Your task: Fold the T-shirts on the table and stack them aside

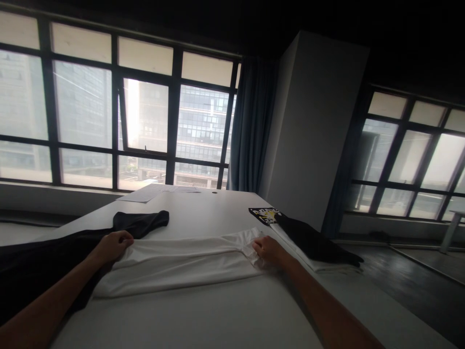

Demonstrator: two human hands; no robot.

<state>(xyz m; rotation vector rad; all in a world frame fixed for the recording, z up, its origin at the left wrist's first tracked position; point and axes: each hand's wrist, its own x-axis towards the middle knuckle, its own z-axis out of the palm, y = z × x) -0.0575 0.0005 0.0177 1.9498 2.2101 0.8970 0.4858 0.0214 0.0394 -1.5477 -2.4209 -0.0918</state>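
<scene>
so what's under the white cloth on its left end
The white cloth laps over a black cloth there, with the left hand on the edge. How far the black runs beneath is hidden.

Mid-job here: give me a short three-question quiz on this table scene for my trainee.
1. True or false: both hands rest on the white garment.
2. Which lies under the left hand's end of that garment? A) a black garment B) a blue towel C) a cardboard box
3. Fill in: the folded pile beside the right hand has a ____ garment on top.

Key
1. True: each hand has its grip on one end of it.
2. A: the black garment spreads out to the left on the table.
3. Black.
</scene>
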